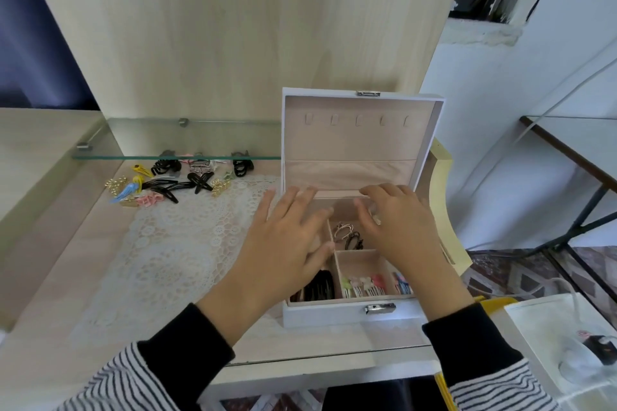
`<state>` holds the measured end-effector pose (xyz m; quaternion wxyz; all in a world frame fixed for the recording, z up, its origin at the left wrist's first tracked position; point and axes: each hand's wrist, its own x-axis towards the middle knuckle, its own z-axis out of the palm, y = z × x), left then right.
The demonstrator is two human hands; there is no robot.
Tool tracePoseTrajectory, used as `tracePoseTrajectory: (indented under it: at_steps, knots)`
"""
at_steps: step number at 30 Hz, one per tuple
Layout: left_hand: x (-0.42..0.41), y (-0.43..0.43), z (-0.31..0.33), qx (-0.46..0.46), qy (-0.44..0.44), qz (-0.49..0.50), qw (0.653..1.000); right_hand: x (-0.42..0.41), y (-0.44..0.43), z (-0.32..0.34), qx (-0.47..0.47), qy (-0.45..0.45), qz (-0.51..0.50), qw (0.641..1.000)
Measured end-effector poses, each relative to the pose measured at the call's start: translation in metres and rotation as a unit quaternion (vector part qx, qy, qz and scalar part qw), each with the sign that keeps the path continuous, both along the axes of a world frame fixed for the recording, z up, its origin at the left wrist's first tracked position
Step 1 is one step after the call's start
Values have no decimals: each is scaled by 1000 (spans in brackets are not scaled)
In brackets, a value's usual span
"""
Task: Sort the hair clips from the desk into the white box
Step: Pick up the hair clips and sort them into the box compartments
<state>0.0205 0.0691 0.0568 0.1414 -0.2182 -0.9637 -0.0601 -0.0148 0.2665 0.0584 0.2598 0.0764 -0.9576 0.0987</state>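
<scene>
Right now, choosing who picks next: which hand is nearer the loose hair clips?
Left. Left hand is right of the loose hair clips; right hand farther right, over the white box.

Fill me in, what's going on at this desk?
A person is sorting hair clips into an open white box on the desk. Both hands are over its compartments. The left hand is spread flat and empty. The right hand has bent fingers, and whether it holds something small is unclear. Black clips and pastel clips already sit in the front compartments. A pile of clips lies to the left, at the far edge of the lace mat.
</scene>
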Motion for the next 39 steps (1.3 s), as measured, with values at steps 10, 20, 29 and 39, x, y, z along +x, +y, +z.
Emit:
tracePoseTrajectory:
  at_steps: [10,20,29,39]
  knots:
    - [2,-62,-16,88,31,136,986,19,-94,14,-108,42,116,986]
    - [-6,-140,-58,77,-23,288,954,27,-206,-3,-124,-27,140,982]
    - [-29,-185,-75,90,-64,356,928,-7,-242,-44,-80,-187,64,977]
    - [-52,-201,-72,146,-15,342,928,-48,-262,-69,-79,-97,-38,991]
